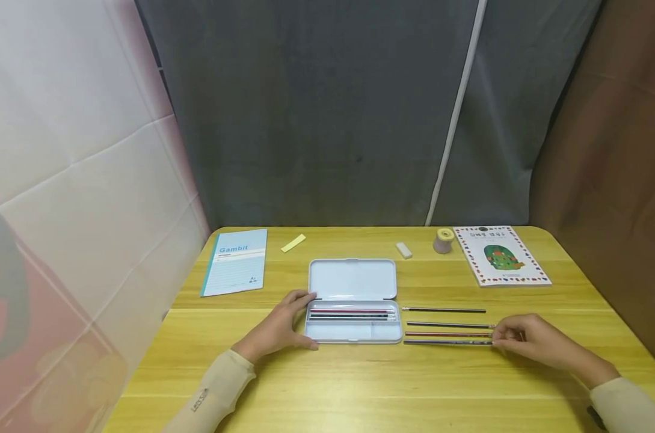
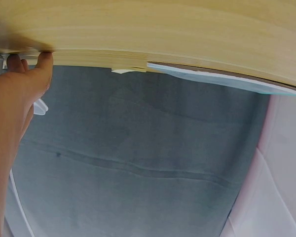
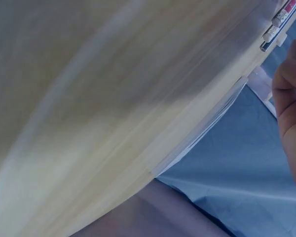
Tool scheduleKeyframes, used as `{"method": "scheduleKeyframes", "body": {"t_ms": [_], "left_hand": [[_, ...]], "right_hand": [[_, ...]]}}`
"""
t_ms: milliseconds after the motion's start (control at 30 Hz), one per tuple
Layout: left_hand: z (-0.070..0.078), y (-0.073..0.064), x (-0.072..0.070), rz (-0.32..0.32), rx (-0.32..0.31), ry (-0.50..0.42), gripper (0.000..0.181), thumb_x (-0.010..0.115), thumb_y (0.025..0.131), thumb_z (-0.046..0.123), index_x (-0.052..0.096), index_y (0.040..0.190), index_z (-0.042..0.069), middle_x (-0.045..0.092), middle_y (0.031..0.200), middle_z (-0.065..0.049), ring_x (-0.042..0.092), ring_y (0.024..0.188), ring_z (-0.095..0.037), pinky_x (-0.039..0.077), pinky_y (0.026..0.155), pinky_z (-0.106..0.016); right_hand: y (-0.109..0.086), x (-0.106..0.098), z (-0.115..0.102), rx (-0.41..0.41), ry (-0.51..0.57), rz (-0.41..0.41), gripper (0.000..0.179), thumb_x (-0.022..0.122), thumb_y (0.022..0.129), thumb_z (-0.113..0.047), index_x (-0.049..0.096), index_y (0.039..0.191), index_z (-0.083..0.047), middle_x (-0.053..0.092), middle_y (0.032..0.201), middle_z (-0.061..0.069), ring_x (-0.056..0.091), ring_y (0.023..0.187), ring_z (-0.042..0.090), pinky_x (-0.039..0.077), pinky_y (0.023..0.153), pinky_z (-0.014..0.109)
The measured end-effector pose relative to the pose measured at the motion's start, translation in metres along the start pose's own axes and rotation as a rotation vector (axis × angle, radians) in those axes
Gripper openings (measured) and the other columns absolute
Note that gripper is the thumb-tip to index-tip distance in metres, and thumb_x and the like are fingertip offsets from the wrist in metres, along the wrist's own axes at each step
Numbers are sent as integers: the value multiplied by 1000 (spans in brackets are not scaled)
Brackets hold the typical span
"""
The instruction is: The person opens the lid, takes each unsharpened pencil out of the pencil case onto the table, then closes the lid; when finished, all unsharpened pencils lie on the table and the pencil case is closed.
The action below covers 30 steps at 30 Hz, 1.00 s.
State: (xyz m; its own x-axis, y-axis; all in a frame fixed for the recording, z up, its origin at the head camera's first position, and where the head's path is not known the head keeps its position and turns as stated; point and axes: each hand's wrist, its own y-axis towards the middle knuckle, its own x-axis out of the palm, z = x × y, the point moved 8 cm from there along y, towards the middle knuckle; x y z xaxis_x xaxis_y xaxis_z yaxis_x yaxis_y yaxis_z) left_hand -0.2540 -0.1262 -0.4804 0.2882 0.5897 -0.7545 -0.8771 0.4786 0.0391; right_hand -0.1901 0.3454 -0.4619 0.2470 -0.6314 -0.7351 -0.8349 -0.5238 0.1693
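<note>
A pale blue pencil case (image 1: pixel 352 279) lies unfolded on the table, its lid back and several pencils (image 1: pixel 351 315) in its long compartment. My left hand (image 1: pixel 278 325) grips the left end of the case, thumb at the front corner and fingers by the hinge. To the right of the case, several pencils lie side by side. My right hand (image 1: pixel 533 343) pinches the right end of the nearest one, a purple-blue pencil (image 1: pixel 448 343). Just behind it are a red pencil (image 1: pixel 446 334) and a dark pencil (image 1: pixel 448 325); another dark pencil (image 1: pixel 446 310) lies farther back.
Behind the case are a yellow strip (image 1: pixel 293 243) and a white eraser (image 1: pixel 404 250). A light blue notebook (image 1: pixel 234 264) lies at the back left. At the back right stand a yellow-topped spool-shaped object (image 1: pixel 443 240) and a white picture-covered booklet (image 1: pixel 500 258). Curtains (image 1: pixel 327 120) enclose the table.
</note>
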Motion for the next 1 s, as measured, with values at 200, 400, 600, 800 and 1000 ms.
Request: {"method": "scheduleKeyframes", "body": {"t_ms": [200,400,600,800,1000], "left_hand": [[1,-2,0,-1,-4,2,110,101,71,35,45,161,6,46,159,-15,49,146,-38,44,122,-58],[2,-3,-1,-7,-2,13,110,101,72,35,45,162,6,46,159,-14,49,146,-37,45,122,-56],[2,-3,-2,-13,0,19,110,101,72,35,44,162,6,46,160,-15,49,146,-37,45,122,-56],[1,-2,-3,-7,-6,13,110,101,72,35,44,162,6,46,160,-15,49,146,-38,45,122,-56],[3,-1,0,-12,-1,3,110,100,72,35,44,162,6,45,160,-16,48,147,-38,44,123,-56]], "right_hand": [[4,7,1,25,-47,-31,15,81,93,-7,74,89,-20,55,70,-18,44,65,-10,41,51,20],[6,10,2,79,-91,-41,13,82,94,-14,74,89,-22,53,70,-20,43,64,-9,40,54,20],[15,4,-7,172,-159,65,4,84,93,-21,81,92,-22,53,67,-18,43,61,-6,41,53,21],[52,7,-33,193,-91,223,10,85,92,-17,86,98,-10,52,61,-11,41,56,-1,39,50,22],[99,33,-47,220,48,199,22,86,91,-23,86,104,-5,49,57,-5,38,53,3,36,50,22]]}}
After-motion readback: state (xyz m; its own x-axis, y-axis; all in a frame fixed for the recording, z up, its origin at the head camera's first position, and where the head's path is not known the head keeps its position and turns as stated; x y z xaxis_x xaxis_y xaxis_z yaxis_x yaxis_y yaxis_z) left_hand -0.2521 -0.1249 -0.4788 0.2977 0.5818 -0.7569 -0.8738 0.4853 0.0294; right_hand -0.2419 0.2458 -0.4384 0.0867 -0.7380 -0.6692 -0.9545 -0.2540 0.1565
